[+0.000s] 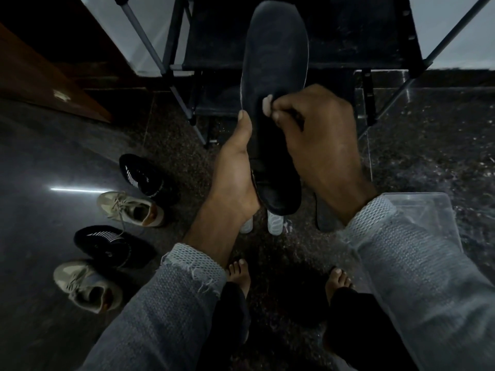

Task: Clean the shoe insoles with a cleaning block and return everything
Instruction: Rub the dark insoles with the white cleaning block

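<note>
The left hand (235, 167) grips the dark insole (273, 103) while the right hand (310, 135) pinches a small block (267, 105) against it.

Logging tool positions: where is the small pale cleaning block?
Head view, centre: the small pale cleaning block is pinched in the right hand, against the dark insole.

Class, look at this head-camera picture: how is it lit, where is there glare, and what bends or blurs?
Head view: dim overall, so the dark insole nearly merges with the black rack behind it; a thin bright streak of glare lies on the polished floor; wide-angle distortion splays the rack's poles outward; the sleeves near the bottom edge look soft; the small cleaning block pinched by the right hand stays discernible.
</note>
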